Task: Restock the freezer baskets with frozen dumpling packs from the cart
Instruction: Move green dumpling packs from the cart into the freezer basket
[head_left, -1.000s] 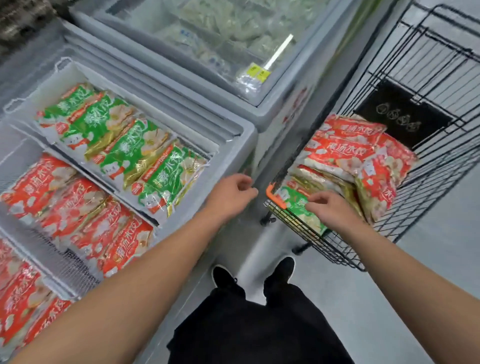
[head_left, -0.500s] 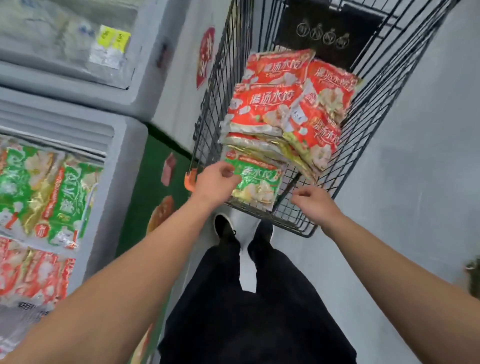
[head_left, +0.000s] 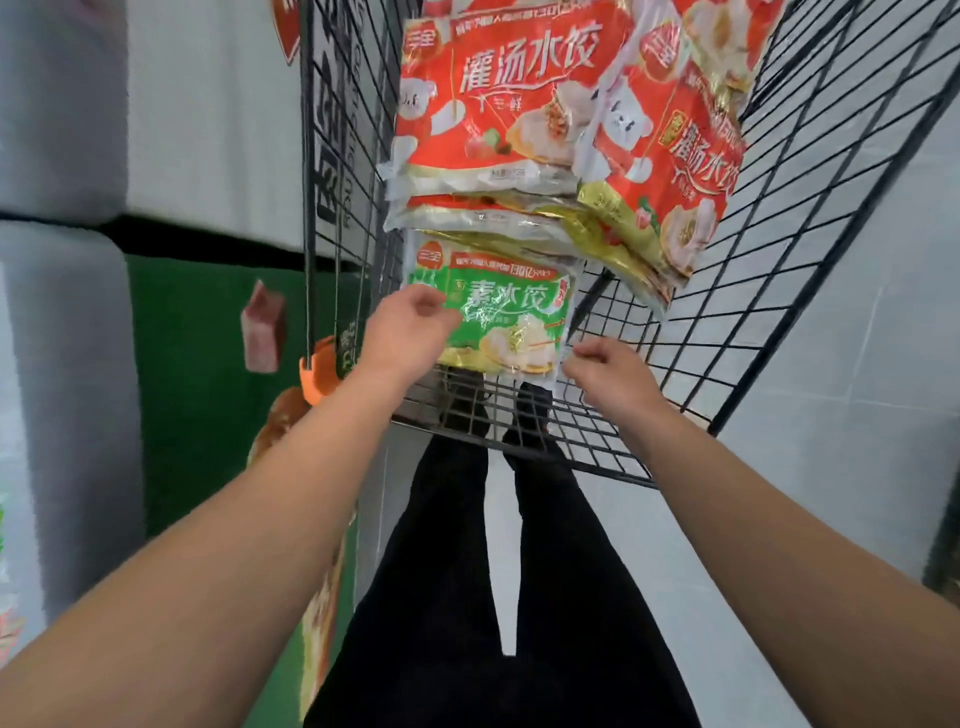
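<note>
A green dumpling pack (head_left: 511, 317) lies at the near end of the black wire cart (head_left: 779, 249), partly under a stack of red dumpling packs (head_left: 498, 98). Another red pack (head_left: 675, 176) leans against the stack's right side. My left hand (head_left: 408, 335) grips the green pack's left edge, its fingers curled over the wrapper. My right hand (head_left: 610, 376) is just off the pack's lower right corner with loosely curled fingers and nothing in it.
The white freezer body (head_left: 62, 395) with a green printed side panel (head_left: 208, 384) stands blurred at the left, close to the cart's left wall. An orange plastic corner piece (head_left: 318, 375) sits on the cart. My black trousers and shoes show below, on grey floor (head_left: 831, 467).
The view has swung further right, and the freezer baskets have left the frame. My right hand moved from the cart's near rim up to the green pack's corner. My left hand stays on that pack.
</note>
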